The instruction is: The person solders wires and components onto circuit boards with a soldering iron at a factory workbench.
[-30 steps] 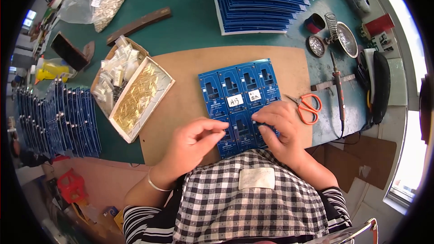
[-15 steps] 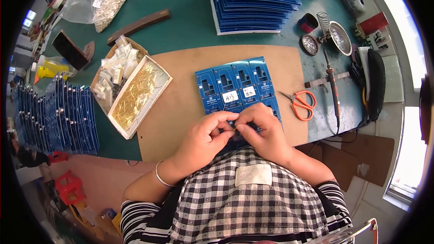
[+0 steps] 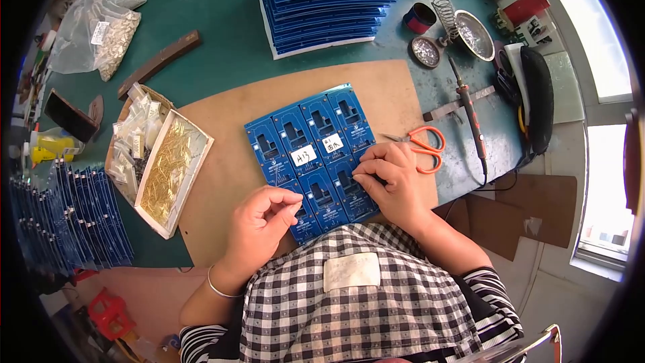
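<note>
A blue circuit board panel (image 3: 322, 191) with several rectangular cut-outs and two white labels lies tilted on the brown board in front of me. My left hand (image 3: 265, 218) is over its lower left edge, thumb and forefinger pinched together. My right hand (image 3: 393, 181) is closed at the panel's right side, thumb and forefinger pressed together. Whatever either pinch holds is too small or hidden. Orange-handled scissors (image 3: 426, 149) lie just beyond my right hand. To the left, a white box (image 3: 176, 173) holds many thin gold-coloured pins, beside a tray of small plastic bags (image 3: 139, 128).
Tall stacked blue panels (image 3: 326, 20) stand at the back; more panels (image 3: 80, 215) stand on edge at the left. A soldering iron (image 3: 470, 117) lies at the right near its coiled stand (image 3: 443, 17) and metal dishes. A dark curved bar (image 3: 160, 64) lies behind the tray.
My hands, which met over the panel, have parted: the left moved left and down, the right slightly right. The view has shifted, and more of the panel shows.
</note>
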Available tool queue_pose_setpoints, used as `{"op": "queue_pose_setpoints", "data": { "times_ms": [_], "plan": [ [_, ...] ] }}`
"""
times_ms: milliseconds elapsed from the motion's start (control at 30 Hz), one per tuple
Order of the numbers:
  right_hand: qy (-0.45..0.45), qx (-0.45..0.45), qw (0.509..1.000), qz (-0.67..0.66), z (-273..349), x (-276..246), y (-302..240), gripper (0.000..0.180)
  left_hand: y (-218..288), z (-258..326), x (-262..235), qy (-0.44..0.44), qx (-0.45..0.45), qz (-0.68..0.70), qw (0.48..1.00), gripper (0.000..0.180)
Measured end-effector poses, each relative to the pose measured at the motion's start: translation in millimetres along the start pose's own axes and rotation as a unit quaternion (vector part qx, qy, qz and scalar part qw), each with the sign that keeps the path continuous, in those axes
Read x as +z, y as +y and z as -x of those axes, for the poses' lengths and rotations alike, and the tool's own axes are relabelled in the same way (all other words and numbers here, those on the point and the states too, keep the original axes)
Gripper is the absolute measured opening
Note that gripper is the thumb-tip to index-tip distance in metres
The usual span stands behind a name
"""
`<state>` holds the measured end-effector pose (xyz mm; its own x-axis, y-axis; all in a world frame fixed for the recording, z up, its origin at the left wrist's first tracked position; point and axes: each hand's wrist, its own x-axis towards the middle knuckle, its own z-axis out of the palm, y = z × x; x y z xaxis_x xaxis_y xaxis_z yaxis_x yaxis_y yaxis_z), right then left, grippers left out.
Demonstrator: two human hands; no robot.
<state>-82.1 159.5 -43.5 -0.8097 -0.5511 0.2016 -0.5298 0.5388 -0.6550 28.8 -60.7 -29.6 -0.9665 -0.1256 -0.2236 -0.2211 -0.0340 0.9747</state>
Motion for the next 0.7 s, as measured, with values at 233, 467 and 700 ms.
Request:
{"op": "queue_pose_setpoints", "data": {
  "times_ms": [233, 467, 700],
  "plan": [
    [0.015, -0.037, 0.998, 0.042, -1, 5, -2, 0.013, -3, 2, -2, 0.002, -0.004, 0.004, 1.000, 0.011],
    [0.029, -0.167, 0.964, 0.205, 1, -2, -11, 0.021, -4, -1, 1, -0.015, -0.027, -0.003, 1.000, 0.016],
    [-0.002, -0.114, 0.990, 0.083, -6, -18, -22, 0.021, -2, -1, 7, -0.010, -0.016, 0.044, 0.999, 0.018]
  ]
}}
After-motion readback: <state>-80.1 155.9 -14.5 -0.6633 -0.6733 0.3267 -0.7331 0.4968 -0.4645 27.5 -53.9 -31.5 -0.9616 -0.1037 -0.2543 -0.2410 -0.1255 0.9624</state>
